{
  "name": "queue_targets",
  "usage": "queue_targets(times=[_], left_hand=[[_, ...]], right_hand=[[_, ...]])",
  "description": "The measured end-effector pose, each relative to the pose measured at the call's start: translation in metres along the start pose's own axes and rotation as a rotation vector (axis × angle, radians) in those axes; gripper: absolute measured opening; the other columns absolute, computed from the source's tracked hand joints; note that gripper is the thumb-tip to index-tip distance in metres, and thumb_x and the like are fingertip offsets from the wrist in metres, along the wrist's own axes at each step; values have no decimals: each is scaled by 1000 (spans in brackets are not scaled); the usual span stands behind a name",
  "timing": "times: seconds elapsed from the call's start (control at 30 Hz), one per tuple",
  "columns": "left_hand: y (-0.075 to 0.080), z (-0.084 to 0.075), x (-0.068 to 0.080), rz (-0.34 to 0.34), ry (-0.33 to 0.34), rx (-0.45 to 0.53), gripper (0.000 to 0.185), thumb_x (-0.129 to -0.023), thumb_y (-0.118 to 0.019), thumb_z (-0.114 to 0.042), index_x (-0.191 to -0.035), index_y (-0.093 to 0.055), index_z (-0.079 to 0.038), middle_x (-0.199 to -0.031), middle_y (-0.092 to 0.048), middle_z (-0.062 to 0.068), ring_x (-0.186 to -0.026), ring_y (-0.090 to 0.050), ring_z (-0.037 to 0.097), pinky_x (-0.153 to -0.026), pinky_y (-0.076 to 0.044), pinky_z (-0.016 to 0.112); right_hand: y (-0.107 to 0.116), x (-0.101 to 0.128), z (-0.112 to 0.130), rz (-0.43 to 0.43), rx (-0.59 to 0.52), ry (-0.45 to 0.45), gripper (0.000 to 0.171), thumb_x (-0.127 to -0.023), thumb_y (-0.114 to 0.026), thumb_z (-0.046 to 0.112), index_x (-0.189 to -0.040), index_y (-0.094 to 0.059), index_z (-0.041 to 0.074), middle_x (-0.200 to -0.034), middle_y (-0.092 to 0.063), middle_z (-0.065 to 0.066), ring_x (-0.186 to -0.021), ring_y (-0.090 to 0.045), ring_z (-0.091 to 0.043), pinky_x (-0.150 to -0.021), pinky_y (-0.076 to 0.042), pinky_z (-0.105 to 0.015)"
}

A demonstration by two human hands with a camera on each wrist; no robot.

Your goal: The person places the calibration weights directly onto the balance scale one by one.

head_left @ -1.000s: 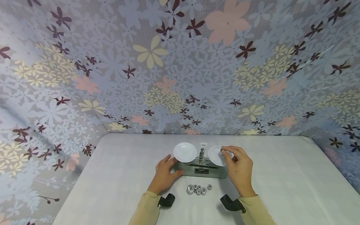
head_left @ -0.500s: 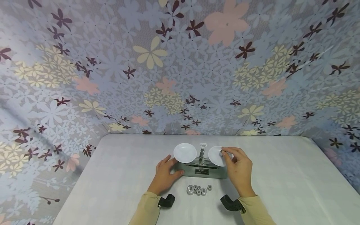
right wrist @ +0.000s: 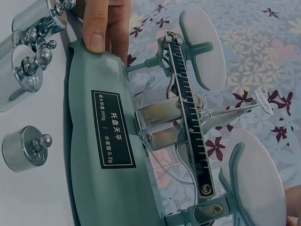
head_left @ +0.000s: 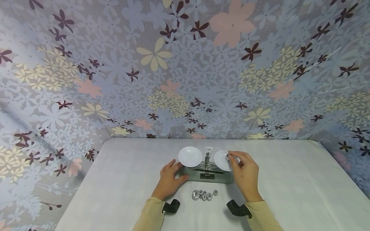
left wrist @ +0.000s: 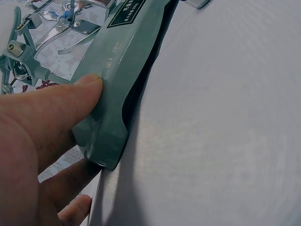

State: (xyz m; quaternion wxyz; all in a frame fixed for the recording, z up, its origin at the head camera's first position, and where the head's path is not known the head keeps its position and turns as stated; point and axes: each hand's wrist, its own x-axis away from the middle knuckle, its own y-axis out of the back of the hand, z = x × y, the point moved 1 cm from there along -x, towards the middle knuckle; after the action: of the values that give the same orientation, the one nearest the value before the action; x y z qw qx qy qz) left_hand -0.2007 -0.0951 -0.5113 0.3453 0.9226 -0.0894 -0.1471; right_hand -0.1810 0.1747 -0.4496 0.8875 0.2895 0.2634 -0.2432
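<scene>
A green tray balance stands on the table, with a white left pan and a white right pan. My left hand grips the left end of its base; the thumb presses on the front and the other fingers reach behind. Over the right pan, my right hand pinches a small metal weight between thumb and fingertips. The fingers partly cover the weight. In the right wrist view the balance's ruled beam shows, and the pinched weight is hidden behind the near pan.
Several knobbed metal weights sit grouped in front of the base. One weight stands a little apart to their right. The white-covered table meets a flower-patterned wall at the back.
The pinched weight and the right fingertips have lowered very slightly over the right pan. My left hand keeps its grip on the base.
</scene>
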Motion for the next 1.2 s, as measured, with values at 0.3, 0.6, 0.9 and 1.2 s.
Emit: queue_targets(times=[0.3, 0.6, 0.9, 1.2], left_hand=[[-1, 1, -1, 9, 17, 1, 54, -90, -75, -29, -136, -62, -6, -139, -61, 10, -144, -33, 41, -116, -15, 64], [-1, 0, -2, 7, 15, -1, 54, -89, -75, -28, -136, -61, -5, -139, -61, 11, -144, -34, 42, -116, -15, 64], [1, -1, 0, 4, 12, -3, 55, -89, -75, -28, -136, -61, -4, -139, -61, 12, -144, -34, 42, -116, -15, 64], [1, -1, 1, 8, 7, -2, 55, -90, -74, -28, -137, -60, -5, -140, -60, 11, -144, -33, 42, -116, -14, 64]], right_hand=[[3, -3, 0, 1, 2, 13, 16, -85, -78, 1, -101, -79, 5, -90, -71, -7, -52, -39, -4, -45, -31, -17], [12, -5, 11, 27, -56, -1, 16, -85, -79, 3, -101, -78, 6, -85, -65, -2, -51, -38, -7, -44, -30, -20], [17, 0, 26, 99, -119, -73, 15, -89, -77, 7, -103, -78, 12, -84, -63, 3, -52, -40, -11, -44, -32, -21], [15, 8, 40, 165, -146, -80, 17, -90, -76, 10, -106, -77, 15, -89, -65, 5, -53, -41, -10, -45, -35, -21]])
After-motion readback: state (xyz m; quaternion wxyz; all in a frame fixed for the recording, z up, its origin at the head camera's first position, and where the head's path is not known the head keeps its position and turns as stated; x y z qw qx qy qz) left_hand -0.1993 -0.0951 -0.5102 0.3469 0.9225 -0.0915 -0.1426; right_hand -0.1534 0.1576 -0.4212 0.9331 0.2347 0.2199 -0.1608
